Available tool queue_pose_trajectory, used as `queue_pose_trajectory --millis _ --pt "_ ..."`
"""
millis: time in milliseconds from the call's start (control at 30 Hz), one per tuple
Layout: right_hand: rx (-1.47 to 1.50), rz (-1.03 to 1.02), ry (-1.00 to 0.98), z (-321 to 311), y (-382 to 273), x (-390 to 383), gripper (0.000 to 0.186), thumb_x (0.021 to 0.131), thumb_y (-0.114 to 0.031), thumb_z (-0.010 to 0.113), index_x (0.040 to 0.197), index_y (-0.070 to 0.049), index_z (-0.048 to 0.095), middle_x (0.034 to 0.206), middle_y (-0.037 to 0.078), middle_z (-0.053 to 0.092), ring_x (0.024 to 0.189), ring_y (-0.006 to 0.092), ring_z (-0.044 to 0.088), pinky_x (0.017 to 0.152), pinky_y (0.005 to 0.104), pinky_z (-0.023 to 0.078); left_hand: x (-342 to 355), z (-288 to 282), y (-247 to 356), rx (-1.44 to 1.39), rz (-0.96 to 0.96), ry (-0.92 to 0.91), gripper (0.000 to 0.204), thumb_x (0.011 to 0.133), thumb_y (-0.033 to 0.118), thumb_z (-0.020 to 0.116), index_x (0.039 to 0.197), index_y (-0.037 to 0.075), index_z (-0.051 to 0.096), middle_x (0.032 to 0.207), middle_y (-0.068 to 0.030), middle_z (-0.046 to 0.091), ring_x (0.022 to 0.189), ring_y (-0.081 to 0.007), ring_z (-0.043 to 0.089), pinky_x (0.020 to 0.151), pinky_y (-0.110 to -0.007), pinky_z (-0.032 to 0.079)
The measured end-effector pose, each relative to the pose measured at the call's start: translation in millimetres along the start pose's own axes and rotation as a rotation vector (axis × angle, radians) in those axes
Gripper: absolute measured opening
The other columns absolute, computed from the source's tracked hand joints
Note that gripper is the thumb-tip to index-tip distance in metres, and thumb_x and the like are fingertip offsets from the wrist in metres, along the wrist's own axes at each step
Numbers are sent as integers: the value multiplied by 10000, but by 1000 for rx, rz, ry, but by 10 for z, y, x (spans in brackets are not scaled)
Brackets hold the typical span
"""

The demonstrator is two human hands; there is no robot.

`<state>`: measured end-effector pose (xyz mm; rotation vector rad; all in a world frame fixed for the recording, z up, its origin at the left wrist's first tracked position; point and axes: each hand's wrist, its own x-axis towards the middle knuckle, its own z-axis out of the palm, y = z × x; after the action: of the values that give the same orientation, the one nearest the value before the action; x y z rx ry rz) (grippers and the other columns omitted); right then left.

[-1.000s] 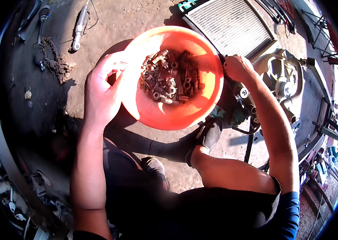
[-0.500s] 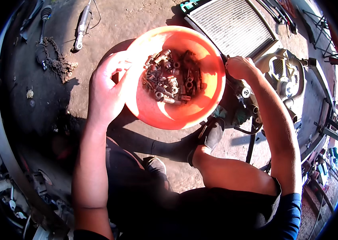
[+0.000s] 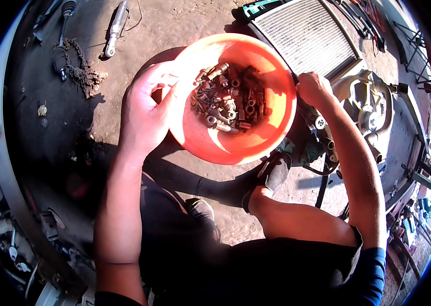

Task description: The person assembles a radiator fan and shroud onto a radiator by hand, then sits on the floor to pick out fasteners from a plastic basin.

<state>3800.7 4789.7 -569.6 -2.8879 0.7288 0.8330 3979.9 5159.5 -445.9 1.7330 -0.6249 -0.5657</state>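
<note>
Floor: bare, stained concrete (image 3: 139, 30), rough and dusty, with dark oily patches toward the left.
Light: hard sunlight from the upper side, throwing sharp, deep shadows across the ground.
Upper left: a rusty chain (image 3: 80, 69) lies in a heap beside a metal shock absorber (image 3: 115, 26).
Top right: a finned radiator (image 3: 304, 33) lies flat on the ground.
Right: a pale engine part (image 3: 371, 104) and dark hoses (image 3: 322, 176) rest near a metal frame (image 3: 414, 163).
Left edge: a curved grey metal panel (image 3: 1, 153) with bolts, wiring below it.
</note>
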Motion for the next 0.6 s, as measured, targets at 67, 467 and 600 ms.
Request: queue_pose_trajectory --millis 67,467,600 --pt "73 32 -39 36 69 10 263 959 -280 664 1040 -70 801 1049 207 769 978 406 759 837 493 610 13 12 -3 2 3 -1 264 1001 72 711 1251 -12 689 1079 -35 718 989 -93 668 929 -281 532" --pt "-14 43 -180 -105 -21 6 290 950 -261 636 1081 -65 805 1108 181 780 1064 369 753 872 467 603 38 52 -69 21 -31 14 255 992 85 725 1225 -14 693 1061 -35 723 968 -92 663 900 -274 534" --pt "12 55 -171 -131 29 26 303 962 -322 652 1100 -105 812 1123 155 783 1064 352 756 875 470 600 60 50 -97 45 -44 21 252 988 86 729 1218 -12 695 1046 -29 725 943 -90 659 877 -268 534"
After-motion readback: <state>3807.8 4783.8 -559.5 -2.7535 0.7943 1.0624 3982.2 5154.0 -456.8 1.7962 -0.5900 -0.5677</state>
